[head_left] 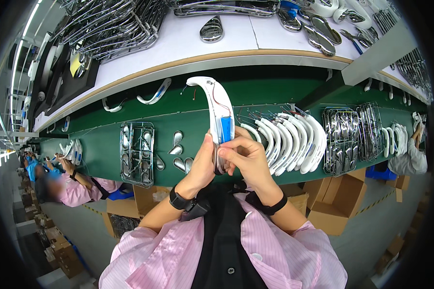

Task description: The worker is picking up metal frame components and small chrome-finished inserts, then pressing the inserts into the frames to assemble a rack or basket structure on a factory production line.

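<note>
A white curved plastic housing (210,96) stands upright between my hands, its hooked end at the top. On its side sits a blue block (225,128), and thin red wires run along the white shell above it. My left hand (202,161) is closed round the lower end from the left. From the right, my right hand (248,155) pinches at the lower part just under the blue block; its fingertips hide what lies between them. Chrome teardrop-shaped covers (177,137) lie on the green work surface (193,126) left of my hands.
Several white curved housings (294,139) stand in a row at right, beside wire racks of chrome parts (341,139). Another rack (137,153) stands at left. A shelf (236,45) with chrome parts runs above. Open cardboard boxes (335,202) sit below. Co-workers (82,185) are farther along.
</note>
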`<state>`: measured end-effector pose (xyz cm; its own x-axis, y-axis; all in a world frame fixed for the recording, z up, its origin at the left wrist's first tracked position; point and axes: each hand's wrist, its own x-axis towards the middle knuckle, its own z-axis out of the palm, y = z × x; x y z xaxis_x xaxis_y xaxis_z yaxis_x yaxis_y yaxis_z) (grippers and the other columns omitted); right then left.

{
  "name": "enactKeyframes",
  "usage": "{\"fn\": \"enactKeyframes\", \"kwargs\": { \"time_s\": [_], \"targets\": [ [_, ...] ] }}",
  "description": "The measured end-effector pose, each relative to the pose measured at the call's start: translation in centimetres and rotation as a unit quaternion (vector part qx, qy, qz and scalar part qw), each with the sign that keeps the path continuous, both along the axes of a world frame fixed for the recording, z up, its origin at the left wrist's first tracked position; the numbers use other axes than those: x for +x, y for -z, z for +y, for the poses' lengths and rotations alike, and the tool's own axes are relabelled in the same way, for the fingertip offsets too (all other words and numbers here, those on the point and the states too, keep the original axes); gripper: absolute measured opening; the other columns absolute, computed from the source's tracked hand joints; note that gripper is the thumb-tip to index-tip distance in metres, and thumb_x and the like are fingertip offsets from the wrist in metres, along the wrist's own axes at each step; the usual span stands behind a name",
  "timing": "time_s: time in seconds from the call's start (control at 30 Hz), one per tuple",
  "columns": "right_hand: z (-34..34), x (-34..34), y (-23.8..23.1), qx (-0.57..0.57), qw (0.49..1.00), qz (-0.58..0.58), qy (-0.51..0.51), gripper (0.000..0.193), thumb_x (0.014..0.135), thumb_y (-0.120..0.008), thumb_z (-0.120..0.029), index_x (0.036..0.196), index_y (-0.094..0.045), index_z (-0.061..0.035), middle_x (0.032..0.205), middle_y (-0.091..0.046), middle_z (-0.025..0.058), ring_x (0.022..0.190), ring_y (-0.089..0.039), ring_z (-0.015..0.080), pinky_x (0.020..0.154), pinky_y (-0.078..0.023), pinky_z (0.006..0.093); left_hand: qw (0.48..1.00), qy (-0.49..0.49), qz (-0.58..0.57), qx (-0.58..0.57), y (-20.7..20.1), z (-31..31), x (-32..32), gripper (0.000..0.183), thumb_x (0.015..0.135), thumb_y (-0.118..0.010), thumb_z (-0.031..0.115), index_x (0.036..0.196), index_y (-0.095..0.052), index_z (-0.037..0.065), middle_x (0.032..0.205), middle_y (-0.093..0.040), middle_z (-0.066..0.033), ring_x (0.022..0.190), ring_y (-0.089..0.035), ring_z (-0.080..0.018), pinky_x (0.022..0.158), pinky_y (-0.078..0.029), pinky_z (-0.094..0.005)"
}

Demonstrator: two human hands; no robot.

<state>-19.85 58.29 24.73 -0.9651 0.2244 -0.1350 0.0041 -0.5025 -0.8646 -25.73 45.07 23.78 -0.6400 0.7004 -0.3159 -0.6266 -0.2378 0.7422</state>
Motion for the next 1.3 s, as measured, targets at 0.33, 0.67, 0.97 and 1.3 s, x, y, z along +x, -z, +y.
{"fn": "enactKeyframes", "kwargs": {
  "time_s": [0.33,0.67,0.97,1.3],
  "targets": [
    [1.0,-3.0,7.6,-0.022,0.995,-0.092,-0.007,0.061,0.081,-0.078,-0.019,0.128,-0.043,-0.0027,0.113,-0.056,0.0066,0.078,-0.057,0.0081,0.058,-0.047,0.0222,0.962,-0.011,0.16,-0.222,7.6,3.6,-4.2,0.06,0.104,-0.017,0.05,0.118,-0.053,0.003,0.092,-0.057,-0.0098,0.084,-0.057,-0.0208,0.079,-0.048,-0.0329],
    [16.8,-16.8,23.4,0.658,0.712,-0.246,0.004,0.048,0.075,-0.069,-0.016,0.119,-0.056,-0.0034,0.111,-0.06,0.0213,0.092,-0.063,0.0384,0.08,-0.051,0.047,0.926,-0.022,-0.034,-0.376,17.0,-9.9,-12.3,0.043,0.097,-0.054,0.032,0.132,-0.047,0.007,0.112,-0.058,-0.011,0.105,-0.058,-0.0238,0.088,-0.05,-0.0375],
    [-7.7,-13.6,26.0,0.583,0.798,0.012,-0.152,0.027,0.074,-0.066,-0.02,0.097,-0.061,-0.0062,0.101,-0.06,0.0158,0.084,-0.064,0.0348,0.07,-0.05,0.0473,0.912,-0.175,-0.144,-0.34,19.6,-16.3,-22.2,0.042,0.097,-0.055,0.03,0.129,-0.044,0.004,0.126,-0.051,-0.0167,0.117,-0.052,-0.0282,0.098,-0.045,-0.0424],
    [-16.7,-5.7,30.0,0.648,0.719,0.003,-0.252,0.022,0.08,-0.063,-0.019,0.099,-0.058,-0.0088,0.094,-0.06,0.0113,0.087,-0.065,0.0277,0.07,-0.053,0.0393,0.958,-0.138,-0.224,-0.114,29.7,-8.3,-29.6,0.057,0.101,-0.042,0.036,0.139,-0.028,-0.004,0.137,-0.039,-0.0276,0.124,-0.046,-0.041,0.103,-0.043,-0.0561]
  ]
}}
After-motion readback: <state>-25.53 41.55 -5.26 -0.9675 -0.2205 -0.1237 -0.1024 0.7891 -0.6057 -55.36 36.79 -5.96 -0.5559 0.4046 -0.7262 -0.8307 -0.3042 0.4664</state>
